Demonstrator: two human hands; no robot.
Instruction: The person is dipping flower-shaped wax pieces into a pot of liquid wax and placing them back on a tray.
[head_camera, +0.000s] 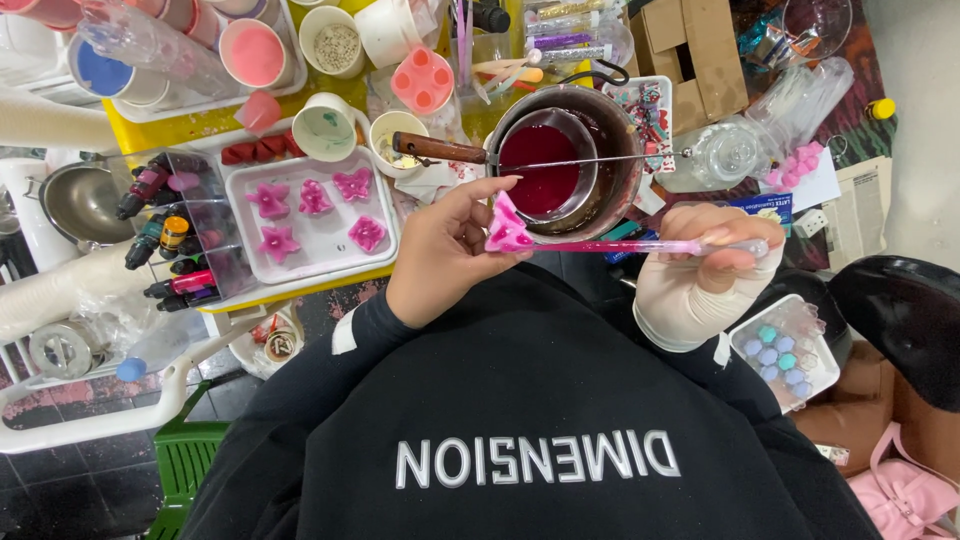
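The left hand (445, 245) pinches a pink flower-shaped piece (507, 230) between thumb and fingertips, so the flower sits at the tips of its fingers, just right of the palm and over the near rim of the pot (620, 190); the right hand (715, 255), wrapped at the wrist in a pale bandage, is closed around a clear rod (650, 246) tinted pink, gripping it near its right end; the rod runs level to the left, and its far tip meets the flower, so the piece lies between the two hands, well left of the right one; behind it the pot holds a smaller bowl of dark red liquid (540, 170); a white tray (330, 255) with five more pink flowers lies left of the left hand, near it but apart.
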